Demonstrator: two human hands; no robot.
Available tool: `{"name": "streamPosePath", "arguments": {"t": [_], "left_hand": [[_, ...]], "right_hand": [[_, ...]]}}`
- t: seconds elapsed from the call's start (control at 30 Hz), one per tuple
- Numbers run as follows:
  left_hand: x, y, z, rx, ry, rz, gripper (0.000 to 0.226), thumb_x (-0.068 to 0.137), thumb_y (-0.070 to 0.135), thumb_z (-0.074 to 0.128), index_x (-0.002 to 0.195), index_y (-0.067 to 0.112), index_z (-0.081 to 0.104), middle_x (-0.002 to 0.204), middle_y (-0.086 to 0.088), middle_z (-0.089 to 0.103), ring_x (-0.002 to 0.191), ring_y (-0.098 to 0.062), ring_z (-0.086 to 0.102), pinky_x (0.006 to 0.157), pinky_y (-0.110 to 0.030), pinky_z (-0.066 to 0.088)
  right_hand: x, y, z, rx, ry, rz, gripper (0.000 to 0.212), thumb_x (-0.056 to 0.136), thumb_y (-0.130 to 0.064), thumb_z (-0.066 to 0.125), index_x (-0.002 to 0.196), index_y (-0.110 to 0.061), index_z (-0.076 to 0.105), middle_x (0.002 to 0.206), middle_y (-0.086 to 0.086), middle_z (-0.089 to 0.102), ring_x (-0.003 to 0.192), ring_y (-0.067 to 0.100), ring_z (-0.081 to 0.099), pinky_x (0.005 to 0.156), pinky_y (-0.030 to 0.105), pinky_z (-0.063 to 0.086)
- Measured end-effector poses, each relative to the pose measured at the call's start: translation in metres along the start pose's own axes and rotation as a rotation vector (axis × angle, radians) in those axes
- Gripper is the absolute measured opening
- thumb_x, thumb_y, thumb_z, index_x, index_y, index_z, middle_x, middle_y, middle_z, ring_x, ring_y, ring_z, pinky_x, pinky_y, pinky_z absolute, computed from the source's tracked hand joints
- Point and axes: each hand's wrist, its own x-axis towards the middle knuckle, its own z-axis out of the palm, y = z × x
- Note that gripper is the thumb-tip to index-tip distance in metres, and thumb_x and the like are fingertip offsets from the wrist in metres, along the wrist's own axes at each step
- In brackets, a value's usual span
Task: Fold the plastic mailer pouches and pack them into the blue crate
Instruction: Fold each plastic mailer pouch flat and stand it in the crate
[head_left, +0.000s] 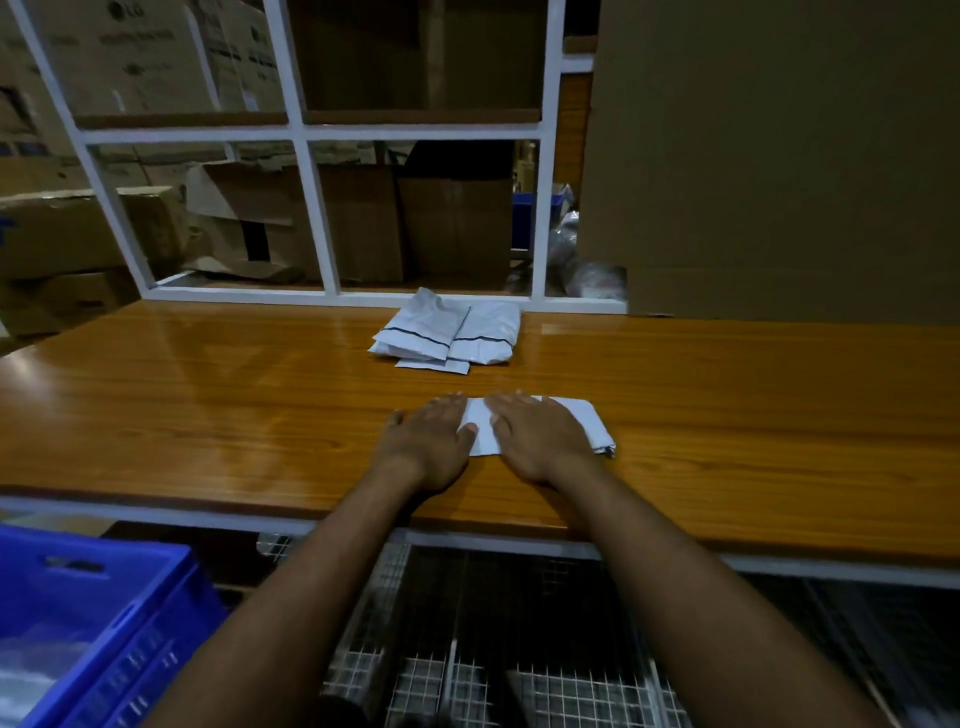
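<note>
Faint "LG" lettering readable on a cardboard box (130, 57) at upper left, behind the white frame (311, 208); rest of the print there too blurred to read. No writing legible on the pouches.

On the wooden counter (208, 395), near its front edge and about mid-length: one white mailer pouch (587, 421), folded and lying flat, with both hands spread over it. Left hand (431, 447) flat, fingers straight, palm down on the pouch's left end and partly on the bare counter. Right hand (540, 436) likewise flat, fingers straight, pressing the pouch's middle; nothing gripped by either. Pouch's right end showing past the right hand, most of the rest covered.

Toward the back edge of the counter, just in front of the white frame: a small pile of pouches (447, 332), white with thin dark lines across them; at least three to be counted, overlapping, exact number unclear.

Below the counter's front edge at lower left: one blue crate (104, 613), slotted walls, something pale inside, too blurred to identify. Wire mesh (467, 675) under the forearms.

At the counter's right back corner: a large plain cardboard sheet (779, 156), standing upright, blocking everything behind it. More cardboard boxes (363, 223) stacked behind the frame's openings.
</note>
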Motion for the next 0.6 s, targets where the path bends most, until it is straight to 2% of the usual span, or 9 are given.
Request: {"name": "streamPosePath", "arguments": {"t": [0.1,0.27,0.43,0.6], "left_hand": [[0.000,0.002,-0.003,0.042,-0.026,-0.003,0.060,0.107,0.050,0.014,0.161,0.025,0.007,0.168,0.005,0.008,0.154,-0.015,0.010,0.124,-0.052,0.006],[-0.002,0.000,-0.004,0.048,-0.028,0.011,0.061,0.106,0.052,0.015,0.161,0.027,0.006,0.169,0.005,0.009,0.154,-0.015,0.009,0.124,-0.053,0.004],[-0.001,-0.007,0.000,0.048,-0.017,0.035,0.069,0.102,0.061,0.016,0.161,0.027,0.005,0.169,0.006,0.007,0.154,-0.014,0.009,0.124,-0.054,0.004],[0.003,0.002,-0.017,0.040,-0.101,-0.005,0.073,0.102,0.063,0.016,0.161,0.022,0.009,0.168,0.002,0.009,0.155,-0.018,0.008,0.124,-0.053,0.000]], "right_hand": [[0.001,0.008,0.000,-0.017,-0.048,0.095,0.059,0.107,-0.045,0.017,0.160,-0.018,0.017,0.167,0.001,0.014,0.154,0.019,0.011,0.124,0.038,0.009],[-0.003,0.026,-0.005,0.027,-0.093,0.191,0.060,0.108,-0.045,0.012,0.161,-0.018,0.013,0.168,0.000,0.008,0.154,0.019,0.007,0.124,0.039,0.006],[-0.013,0.057,-0.018,-0.042,-0.176,0.277,0.059,0.107,-0.048,0.006,0.161,-0.024,0.004,0.168,-0.008,-0.002,0.154,0.014,-0.001,0.123,0.053,-0.002],[-0.016,0.053,-0.019,-0.050,-0.162,0.282,0.060,0.106,-0.049,0.006,0.161,-0.025,0.004,0.168,-0.008,-0.002,0.154,0.013,-0.001,0.121,0.058,-0.001]]}}
